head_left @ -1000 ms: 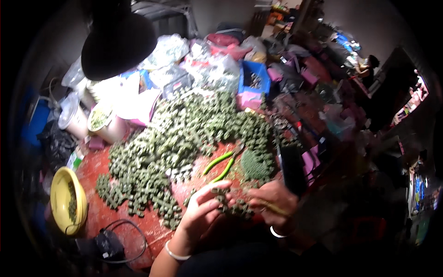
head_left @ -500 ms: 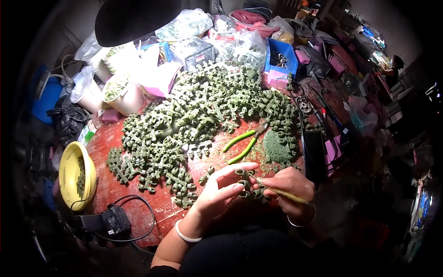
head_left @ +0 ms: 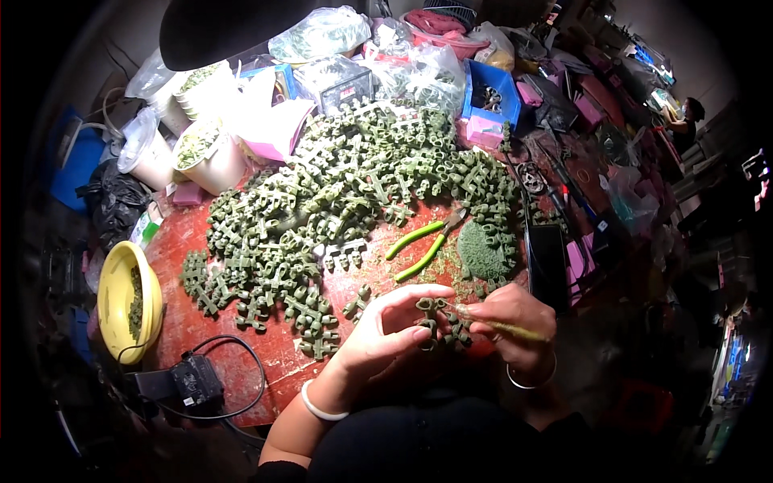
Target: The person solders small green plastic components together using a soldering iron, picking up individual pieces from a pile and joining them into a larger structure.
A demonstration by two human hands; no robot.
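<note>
My left hand [head_left: 378, 338] holds a small dark green moulded piece [head_left: 431, 322] with ring-shaped ends between its fingers and thumb. My right hand [head_left: 517, 328] grips a slender tool with a yellowish handle [head_left: 509, 330], its tip at that piece. Just beyond my hands lie green-handled cutting pliers [head_left: 415, 245], a round green pad covered in granules [head_left: 483, 248] and a large heap of similar green pieces [head_left: 318, 205] on the red tabletop [head_left: 177, 233].
A yellow basin [head_left: 121, 306] and a black adapter with cables [head_left: 193, 378] sit at left. White buckets [head_left: 217, 161], bags, a blue bin [head_left: 475, 97] and a black lamp [head_left: 233, 24] fill the back. A dark flat device [head_left: 546, 270] lies right. Another person [head_left: 684, 129] is far right.
Since a second ago the view has shifted, with the table higher in the picture. My right hand has drawn closer round the tool at the piece, and has moved slightly right since half a second ago.
</note>
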